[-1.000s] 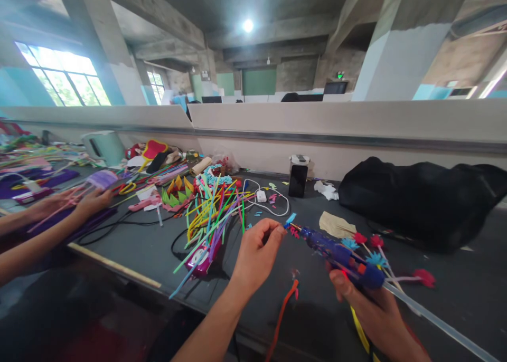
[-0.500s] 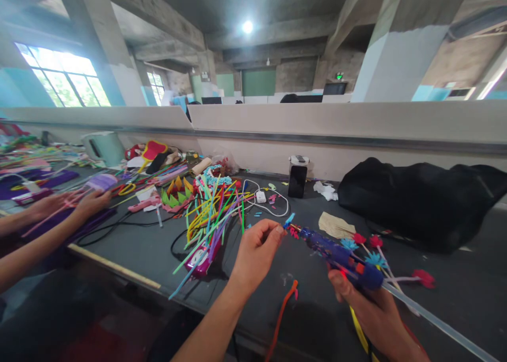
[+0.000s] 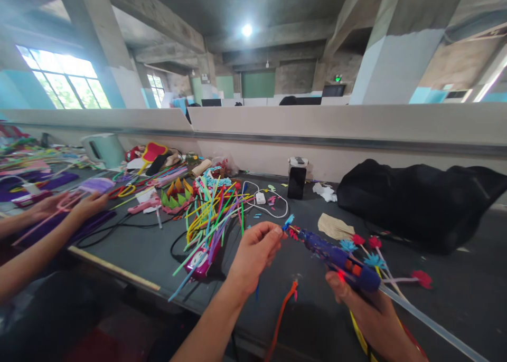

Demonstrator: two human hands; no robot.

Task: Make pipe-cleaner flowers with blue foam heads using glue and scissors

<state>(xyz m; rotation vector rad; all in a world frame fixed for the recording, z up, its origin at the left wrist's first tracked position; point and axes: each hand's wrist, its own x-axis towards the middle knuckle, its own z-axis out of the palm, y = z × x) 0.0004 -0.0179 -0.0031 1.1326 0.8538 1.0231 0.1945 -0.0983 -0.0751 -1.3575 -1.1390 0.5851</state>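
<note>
1. Right hand (image 3: 368, 304) wraps the glue gun (image 3: 336, 259), closed well behind its tip; likely rigid, best held there.
2. Left hand (image 3: 255, 248) pinches a blue piece (image 3: 289, 222), which juts beyond the pinch beside that tip; probably light, soft, best held by its end.

Concrete ceiling (image 3: 293, 6), glowing lamp (image 3: 246, 30); bright window (image 3: 65, 79) left; pale partition (image 3: 336, 119) behind dark table (image 3: 455, 309).

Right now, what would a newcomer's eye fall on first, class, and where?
Probably the blue glue gun in the right hand, its tip by the small blue piece in the left hand. Left of these spreads a multicoloured heap of pipe cleaners; far right lies a black bundle.
</note>
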